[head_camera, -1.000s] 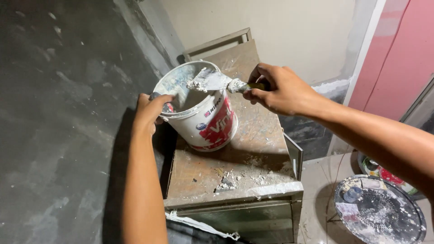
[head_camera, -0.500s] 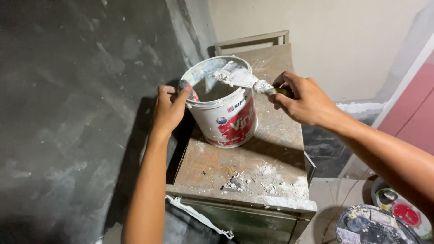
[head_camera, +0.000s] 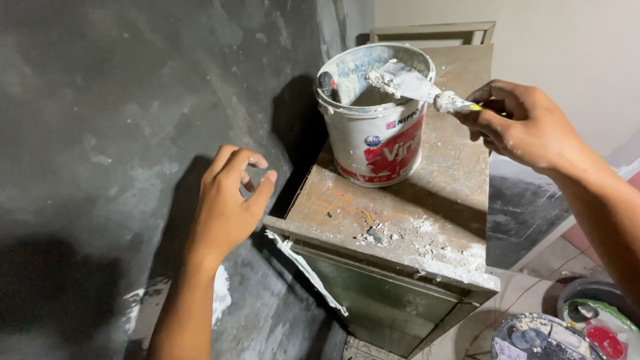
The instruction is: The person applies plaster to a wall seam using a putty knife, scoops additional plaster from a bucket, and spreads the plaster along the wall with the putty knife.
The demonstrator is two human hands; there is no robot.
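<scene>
The left hand [head_camera: 227, 200] has let go of the white putty bucket [head_camera: 375, 113] and hangs empty, fingers loosely curled, by the dark wall [head_camera: 133, 100]; the right hand [head_camera: 527, 123] grips a loaded putty knife [head_camera: 407, 83] over the bucket's rim atop the dusty cabinet [head_camera: 413, 220], scooping apparently done.
</scene>
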